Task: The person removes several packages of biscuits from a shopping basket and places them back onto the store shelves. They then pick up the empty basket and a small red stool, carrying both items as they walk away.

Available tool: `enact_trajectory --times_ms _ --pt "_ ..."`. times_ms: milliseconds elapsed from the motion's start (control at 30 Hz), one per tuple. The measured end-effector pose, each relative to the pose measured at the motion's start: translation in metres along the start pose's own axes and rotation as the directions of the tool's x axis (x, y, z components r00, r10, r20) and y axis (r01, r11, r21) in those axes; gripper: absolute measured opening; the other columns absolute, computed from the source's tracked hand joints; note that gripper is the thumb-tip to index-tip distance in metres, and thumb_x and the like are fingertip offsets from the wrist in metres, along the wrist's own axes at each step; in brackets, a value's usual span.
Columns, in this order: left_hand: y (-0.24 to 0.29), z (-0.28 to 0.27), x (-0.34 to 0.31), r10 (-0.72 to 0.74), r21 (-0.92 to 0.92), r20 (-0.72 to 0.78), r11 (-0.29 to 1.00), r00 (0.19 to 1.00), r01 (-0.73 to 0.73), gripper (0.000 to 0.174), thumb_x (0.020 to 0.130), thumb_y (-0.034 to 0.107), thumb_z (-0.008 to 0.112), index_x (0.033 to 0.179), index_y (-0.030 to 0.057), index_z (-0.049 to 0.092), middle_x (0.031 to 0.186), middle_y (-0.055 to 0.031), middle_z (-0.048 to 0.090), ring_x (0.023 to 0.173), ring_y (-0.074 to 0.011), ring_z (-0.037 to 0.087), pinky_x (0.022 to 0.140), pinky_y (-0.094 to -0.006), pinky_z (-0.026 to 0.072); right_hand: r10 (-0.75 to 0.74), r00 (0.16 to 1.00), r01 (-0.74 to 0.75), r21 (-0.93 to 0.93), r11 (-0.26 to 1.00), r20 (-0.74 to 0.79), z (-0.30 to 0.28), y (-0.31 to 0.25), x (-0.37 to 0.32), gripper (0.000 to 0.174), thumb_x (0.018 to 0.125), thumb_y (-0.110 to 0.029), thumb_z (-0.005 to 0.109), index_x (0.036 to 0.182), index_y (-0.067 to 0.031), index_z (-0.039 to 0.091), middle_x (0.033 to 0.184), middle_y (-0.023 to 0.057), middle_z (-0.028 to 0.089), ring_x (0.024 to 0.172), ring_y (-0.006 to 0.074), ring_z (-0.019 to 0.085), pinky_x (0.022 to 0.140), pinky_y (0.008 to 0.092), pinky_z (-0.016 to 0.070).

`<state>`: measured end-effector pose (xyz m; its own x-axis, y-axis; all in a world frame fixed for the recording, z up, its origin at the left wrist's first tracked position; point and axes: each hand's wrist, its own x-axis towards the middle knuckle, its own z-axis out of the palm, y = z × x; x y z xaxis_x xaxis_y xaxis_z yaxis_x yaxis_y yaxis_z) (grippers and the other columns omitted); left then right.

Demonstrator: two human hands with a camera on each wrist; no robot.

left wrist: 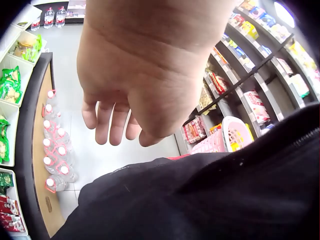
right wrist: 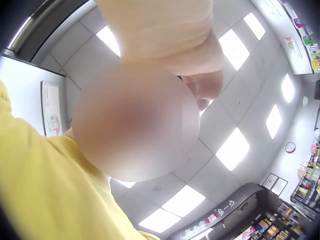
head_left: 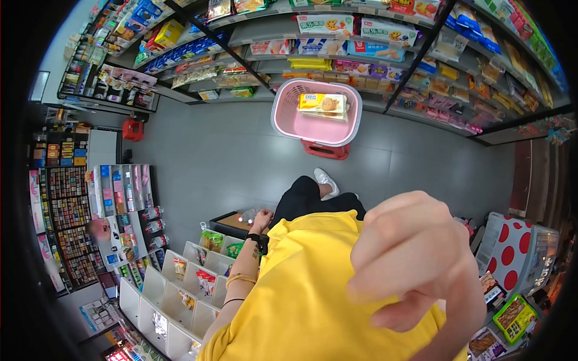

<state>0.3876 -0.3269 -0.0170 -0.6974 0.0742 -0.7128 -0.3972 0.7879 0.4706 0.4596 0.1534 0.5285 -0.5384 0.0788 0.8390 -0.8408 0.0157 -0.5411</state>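
Observation:
My left hand (head_left: 262, 219) hangs beside the black trousers with relaxed fingers and nothing in it. In the left wrist view, its loose fingers (left wrist: 116, 122) point down over the floor. Raised close to the head camera, my right hand (head_left: 415, 259) has curled fingers, and no object shows in it. The right wrist view has part of that hand (right wrist: 202, 82) up beside the blurred head. In front of the feet stands a pink shopping basket (head_left: 278, 117) on a red base (head_left: 325, 150). A yellow and white biscuit pack (head_left: 323, 106) lies inside it.
Shelves (head_left: 265, 30) of packaged snacks curve behind the basket. White bins (head_left: 153, 286) with bagged snacks stand at my left, and clear bottles (left wrist: 61, 150) are on the floor beside their base. A white case with red dots (head_left: 506, 246) stands at the right.

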Motion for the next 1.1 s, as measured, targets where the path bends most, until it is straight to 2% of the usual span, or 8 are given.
enact_trajectory --times_ms 133,267,300,500,667,933,1000,1100 --pt "-0.003 -0.021 -0.013 -0.03 0.071 -0.01 0.997 0.999 0.031 0.028 0.086 0.025 0.063 0.098 -0.0013 0.063 0.086 -0.0089 0.069 0.077 -0.0163 0.066 0.072 -0.0305 0.0523 0.052 0.998 -0.052 0.004 0.999 0.033 0.02 -0.016 -0.002 0.012 0.084 -0.024 0.072 0.082 -0.0124 0.069 0.071 0.0019 0.058 0.047 0.0117 0.047 0.038 0.0227 0.0326" --pt "-0.031 -0.04 0.034 -0.107 -0.048 0.029 0.993 0.994 0.108 0.026 0.085 0.022 0.062 0.093 -0.0022 0.065 0.082 -0.0087 0.068 0.073 -0.016 0.065 0.069 -0.0304 0.0519 0.098 0.994 -0.096 -0.05 0.994 0.044 0.046 -0.021 0.001 0.014 0.084 -0.025 0.07 0.079 -0.012 0.071 0.071 0.0026 0.058 0.044 0.0124 0.045 0.037 0.0228 0.0321" --pt "-0.056 -0.045 0.065 -0.034 -0.049 0.05 0.998 0.998 0.036 0.026 0.085 0.022 0.062 0.094 -0.0024 0.065 0.082 -0.0081 0.068 0.071 -0.016 0.064 0.069 -0.0308 0.052 0.107 0.994 -0.104 -0.062 0.993 0.038 0.054 -0.019 0.002 0.015 0.084 -0.025 0.07 0.078 -0.0119 0.071 0.071 0.0028 0.058 0.043 0.0125 0.044 0.037 0.0229 0.0319" --pt "-0.009 -0.091 0.103 0.146 -0.121 0.066 0.983 0.987 -0.138 0.024 0.086 0.021 0.059 0.095 -0.0009 0.064 0.083 -0.0077 0.067 0.073 -0.0159 0.065 0.069 -0.0294 0.052 0.102 0.994 -0.096 -0.159 0.983 0.028 0.134 0.018 0.023 0.013 0.084 -0.023 0.067 0.077 -0.0124 0.072 0.071 0.0026 0.057 0.042 0.0123 0.042 0.037 0.0228 0.0307" --pt "-0.038 -0.132 0.162 0.203 -0.233 0.11 0.957 0.973 -0.173 0.022 0.086 0.019 0.059 0.099 0.0004 0.063 0.087 -0.0084 0.066 0.075 -0.0173 0.064 0.068 -0.0294 0.052 0.105 0.994 -0.092 -0.25 0.964 0.037 0.219 0.066 0.051 0.009 0.082 -0.02 0.066 0.079 -0.0132 0.072 0.07 0.0018 0.056 0.044 0.0119 0.042 0.037 0.0227 0.0298" --pt "-0.137 -0.211 0.195 -0.091 -0.118 0.165 0.987 0.982 0.111 0.026 0.086 0.022 0.062 0.093 -0.0027 0.064 0.082 -0.0107 0.067 0.071 -0.0187 0.064 0.062 -0.0318 0.0524 0.053 0.995 -0.014 -0.408 0.913 0.084 0.319 0.131 0.103 0.009 0.078 -0.017 0.064 0.083 -0.0144 0.072 0.07 0.0005 0.054 0.046 0.0114 0.042 0.039 0.0227 0.0283" --pt "-0.17 -0.221 0.214 -0.101 -0.027 0.17 0.994 0.98 0.107 0.026 0.086 0.021 0.062 0.093 -0.0035 0.063 0.081 -0.0108 0.066 0.07 -0.0196 0.064 0.061 -0.0329 0.0528 0.02 0.994 0.033 -0.452 0.891 0.112 0.331 0.145 0.118 0.01 0.077 -0.016 0.064 0.084 -0.0148 0.072 0.07 0.0001 0.054 0.047 0.0112 0.042 0.039 0.0227 0.028" --pt "-0.143 -0.249 0.2 -0.181 -0.068 0.209 0.978 0.961 0.198 0.025 0.084 0.019 0.064 0.094 -0.004 0.06 0.078 -0.0104 0.065 0.067 -0.02 0.063 0.059 -0.0324 0.0523 0.044 0.979 0.074 -0.547 0.834 0.199 0.339 0.152 0.137 0.013 0.076 -0.014 0.063 0.085 -0.0152 0.072 0.069 -0.0003 0.053 0.048 0.011 0.042 0.039 0.0227 0.0274"
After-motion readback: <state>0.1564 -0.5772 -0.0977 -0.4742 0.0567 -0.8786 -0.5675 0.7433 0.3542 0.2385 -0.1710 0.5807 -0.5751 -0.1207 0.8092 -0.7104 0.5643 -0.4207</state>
